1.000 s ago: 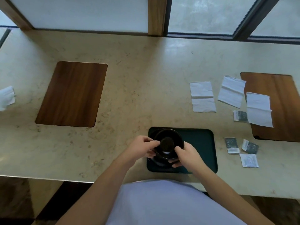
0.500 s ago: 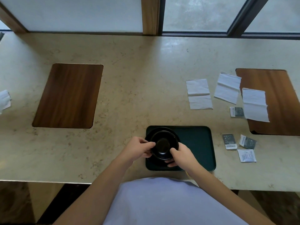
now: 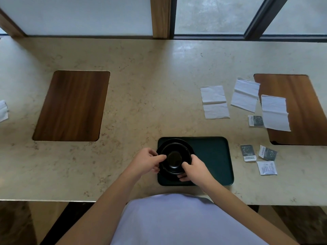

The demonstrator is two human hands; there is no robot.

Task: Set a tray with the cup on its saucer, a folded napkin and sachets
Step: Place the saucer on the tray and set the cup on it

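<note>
A black cup [image 3: 174, 158] stands on a black saucer [image 3: 177, 142] at the left end of a dark green tray [image 3: 214, 156] near the counter's front edge. My left hand [image 3: 147, 160] grips the cup's left rim, and my right hand [image 3: 194, 167] grips its right side, fingers curled under it. Three white napkins lie unfolded to the right: one [image 3: 215, 102], another [image 3: 245, 97], and a third [image 3: 275, 112]. Several sachets lie right of the tray, among them a dark one [image 3: 248, 152], another [image 3: 268, 152] and a white one [image 3: 266, 167].
Two wooden inlays sit in the beige stone counter, one at the left [image 3: 71, 106], one at the right [image 3: 293, 108]. A further sachet [image 3: 255, 120] lies beside the third napkin. A crumpled white tissue [image 3: 3, 110] is at the far left edge. Windows run behind.
Both hands and the cup have stayed almost in place on the tray; the cup sits slightly lower on the saucer. The camera view has shifted a little.
</note>
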